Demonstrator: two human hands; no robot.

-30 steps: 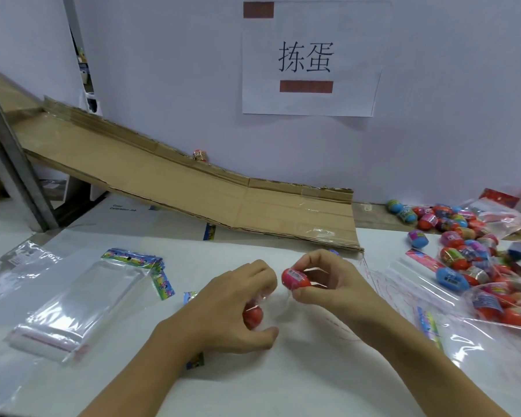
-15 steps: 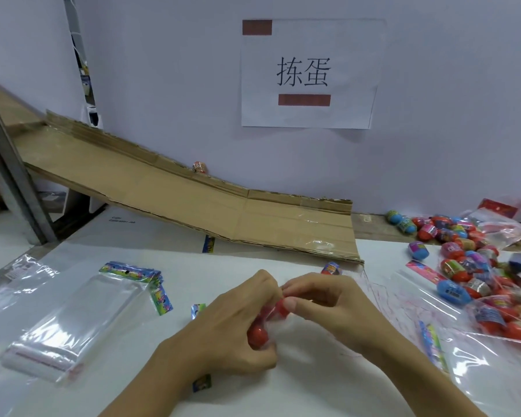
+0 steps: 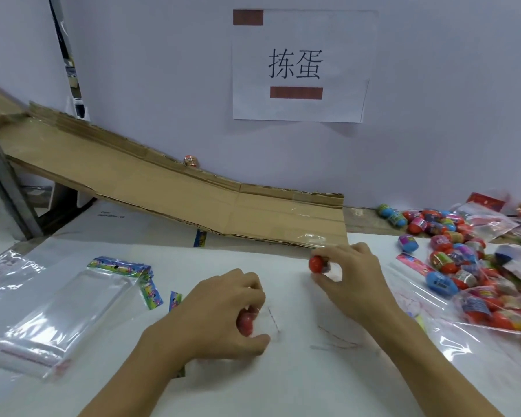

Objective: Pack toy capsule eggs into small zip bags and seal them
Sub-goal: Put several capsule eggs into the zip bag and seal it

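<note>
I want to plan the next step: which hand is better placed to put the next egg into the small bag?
Probably the right hand: it already pinches a red capsule egg, while the left hand holds the small zip bag.

Head-worn view, facing forward-down, close over table [image 3: 283, 386]

Bright, even overhead light, glare on plastic bags [image 3: 57, 314], wide-angle bending at edges.
</note>
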